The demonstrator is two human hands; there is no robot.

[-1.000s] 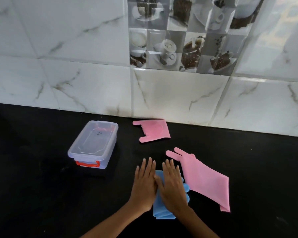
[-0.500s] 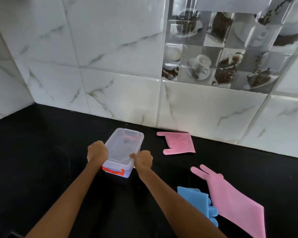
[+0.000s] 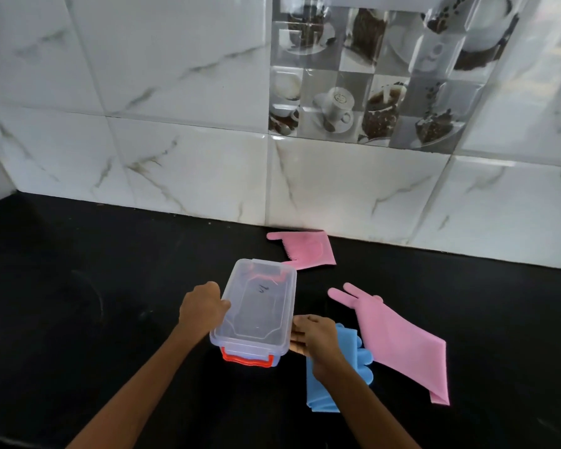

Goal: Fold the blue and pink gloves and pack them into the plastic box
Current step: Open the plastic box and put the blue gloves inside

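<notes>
Box (image 3: 256, 311), lid on, sits mid-counter (image 3: 78, 319); your left hand (image 3: 201, 307) and right hand (image 3: 314, 335) clasp its sides. Folded blue glove (image 3: 350, 348) just right, pink gloves (image 3: 399, 341) beyond.

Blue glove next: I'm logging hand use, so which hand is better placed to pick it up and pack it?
Probably the right hand: it lies directly over the folded blue glove, at the plastic box's right side. The left hand grips the far side.
</notes>
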